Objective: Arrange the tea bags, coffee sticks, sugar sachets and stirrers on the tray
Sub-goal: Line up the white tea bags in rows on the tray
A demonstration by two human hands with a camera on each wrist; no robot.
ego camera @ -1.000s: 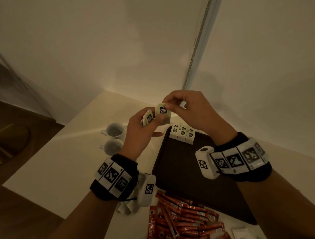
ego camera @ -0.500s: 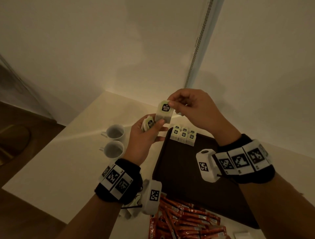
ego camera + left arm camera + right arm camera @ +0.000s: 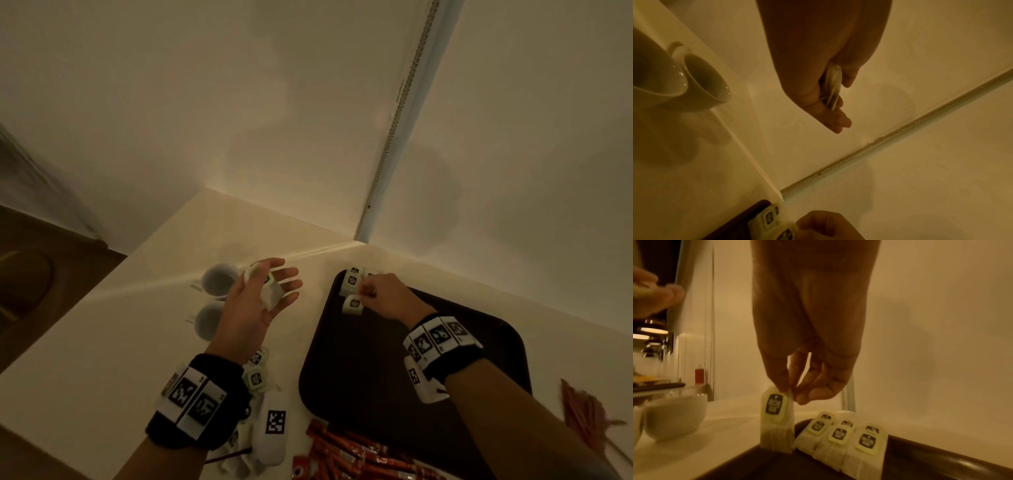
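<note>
The right hand (image 3: pixel 378 294), which half a second ago took a tea bag (image 3: pixel 777 420) from the left hand's stack above the tabletop, has now carried it down to the far left corner of the dark tray (image 3: pixel 479 342), pinching its top edge just beside the laid tea bags (image 3: pixel 851 438). The left hand (image 3: pixel 255 308) has drawn aside near the cups (image 3: pixel 219 281), thumb pressing its spare tea bags (image 3: pixel 270 291) against nearly straight fingers; coffee sticks (image 3: pixel 352 455) wait off the tray, so the work looks early.
</note>
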